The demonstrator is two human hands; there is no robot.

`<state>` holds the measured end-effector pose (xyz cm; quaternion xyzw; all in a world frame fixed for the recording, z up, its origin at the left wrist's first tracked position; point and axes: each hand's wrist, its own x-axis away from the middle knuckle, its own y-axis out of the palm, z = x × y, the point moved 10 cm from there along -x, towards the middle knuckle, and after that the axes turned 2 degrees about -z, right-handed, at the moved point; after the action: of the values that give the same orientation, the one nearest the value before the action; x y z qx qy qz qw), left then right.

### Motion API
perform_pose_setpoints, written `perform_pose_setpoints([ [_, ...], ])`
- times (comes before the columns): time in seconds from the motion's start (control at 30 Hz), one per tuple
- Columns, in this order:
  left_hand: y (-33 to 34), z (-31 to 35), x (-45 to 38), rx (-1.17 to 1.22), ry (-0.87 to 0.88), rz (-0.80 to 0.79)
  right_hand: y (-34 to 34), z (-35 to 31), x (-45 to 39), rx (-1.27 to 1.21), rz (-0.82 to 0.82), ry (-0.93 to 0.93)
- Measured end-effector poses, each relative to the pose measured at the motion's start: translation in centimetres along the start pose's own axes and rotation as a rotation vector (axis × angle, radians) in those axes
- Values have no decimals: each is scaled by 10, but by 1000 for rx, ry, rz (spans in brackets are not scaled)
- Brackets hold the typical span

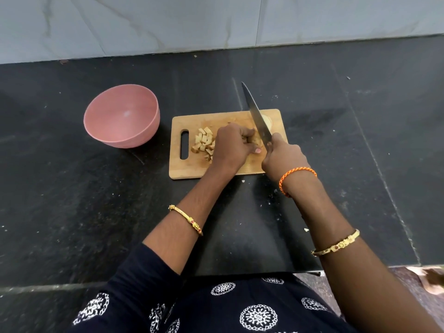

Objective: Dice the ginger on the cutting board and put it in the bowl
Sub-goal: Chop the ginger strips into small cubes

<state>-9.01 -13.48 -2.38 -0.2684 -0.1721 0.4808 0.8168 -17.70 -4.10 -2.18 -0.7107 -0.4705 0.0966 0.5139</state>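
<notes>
Ginger (256,139) sits mid-board on the wooden cutting board (189,168), mostly hidden under the left hand; only a small tan patch shows between fingers and blade. Diced pieces (204,143) lie heaped just left of that hand, near the board's handle slot. A pale slice (268,121) rests beyond the blade, toward the board's far right corner.

Pink bowl (121,115) stands on the dark countertop (72,200), left of the board and apart from it, nothing visible inside. Marble-look wall (168,20) runs behind.

Left hand (231,145): knuckles up, fingers curled down onto the ginger, thumb tip showing at the near side. Right hand (284,157): fingers wrapped round the handle of the knife (257,116), handle itself covered. Blade slants away and leftward, tip raised past the board's far edge, heel low beside the left fingers. Orange thread band (296,176) on right wrist; gold bangles on both forearms.
</notes>
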Motion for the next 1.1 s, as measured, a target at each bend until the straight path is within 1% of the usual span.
perform_pose_setpoints([
  [0.1,0,2,1,-9,18,10,3,1,3,21,-48,16],
  [0.23,-1,3,0,-17,36,-2,14,22,22,56,-124,62],
  [0.33,-1,3,1,-3,37,7,21,36,41,108,-172,45],
  [0.47,0,2,1,-9,25,13,13,56,72,17,-220,74],
  [0.53,0,1,1,-6,15,13,0,53,78,15,-190,44],
  [0.6,-1,0,1,7,4,19,-16,42,72,-10,-101,3],
  [0.67,0,-1,2,16,1,26,-23,29,55,-31,-47,-26],
  [0.83,0,-2,1,10,-6,21,-15,15,16,-54,-32,-10],
  [1.1,-1,-3,0,20,-7,29,-11,8,9,-104,-40,-28],
])
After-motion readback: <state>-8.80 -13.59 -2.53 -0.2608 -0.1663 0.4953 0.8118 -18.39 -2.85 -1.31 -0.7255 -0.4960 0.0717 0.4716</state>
